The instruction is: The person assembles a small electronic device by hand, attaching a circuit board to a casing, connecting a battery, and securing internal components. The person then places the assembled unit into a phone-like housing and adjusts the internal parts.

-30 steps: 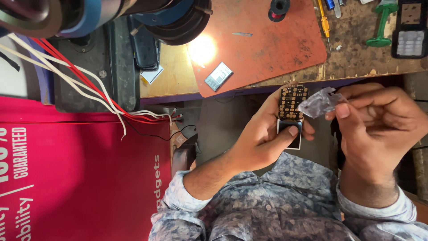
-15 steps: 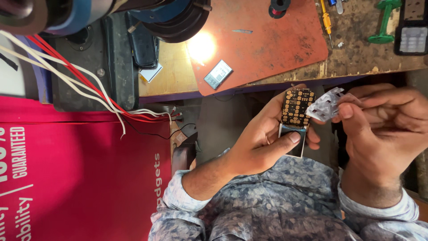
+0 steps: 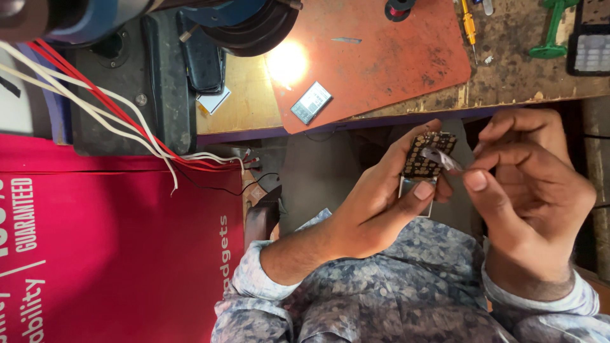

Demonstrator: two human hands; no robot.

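Seen from the head camera, a worn wooden workbench fills the upper part of the picture, and an orange mat is laid on it under a bright patch of lamp glare. On the mat, a small grey rectangular battery is seen near its lower left edge, and a thin metal blade lies higher up. A yellow-handled screwdriver and a green tool are laid on the bare wood to the right, and a grey keypad is cut off by the right-hand corner. White and red wires are run across the left side, above a red printed banner.

Below the bench edge, a small phone circuit board with rows of gold contacts is held upright in the left hand. It is gripped from the sides: the thumb is pressed against the lower end, at the metal-framed part, while the fingers are wrapped behind the upper edge.

The right hand is brought in from the right, just beside the board. A thin translucent strip is pinched between its narrowly closed thumb and forefinger, and the strip's free end is laid over the gold contacts, touching the board's face. The other fingers are curled loosely above. Both forearms are covered by patterned grey-blue sleeves.
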